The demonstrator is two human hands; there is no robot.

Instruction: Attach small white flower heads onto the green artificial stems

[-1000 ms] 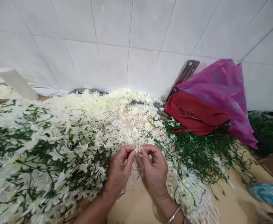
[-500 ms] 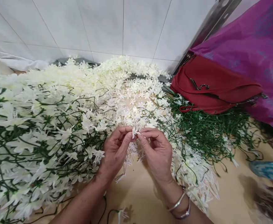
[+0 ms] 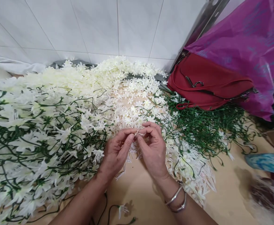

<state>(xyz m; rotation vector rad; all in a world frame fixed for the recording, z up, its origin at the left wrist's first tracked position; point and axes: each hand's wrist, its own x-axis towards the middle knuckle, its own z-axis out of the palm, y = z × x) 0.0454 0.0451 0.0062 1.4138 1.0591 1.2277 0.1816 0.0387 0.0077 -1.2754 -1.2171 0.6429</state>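
Fingertips nearly meeting, my left hand [image 3: 117,153] and my right hand [image 3: 152,150] pinch a small white artificial flower piece [image 3: 137,132] between them. Most of that piece is covered by the fingers, so its exact shape is unclear. Beneath and beyond the hands lie loose white blossoms [image 3: 137,90] and thin white stamen strands. A large heap of white flowers on green stems [image 3: 45,140] spreads beside my left hand. To the right of my right hand is a tangle of green stems [image 3: 200,131].
A red bag [image 3: 209,81] rests on the green stems, with a purple plastic bag [image 3: 251,53] behind it. White wall tiles [image 3: 97,28] rise at the back. A blue patterned object [image 3: 265,162] lies at right. One stemmed flower [image 3: 121,211] is near the front.
My right hand has shifted slightly left and its fingers have risen a little. The flower between the fingertips, plainly visible before, is now mostly covered. The view has shifted slightly right.
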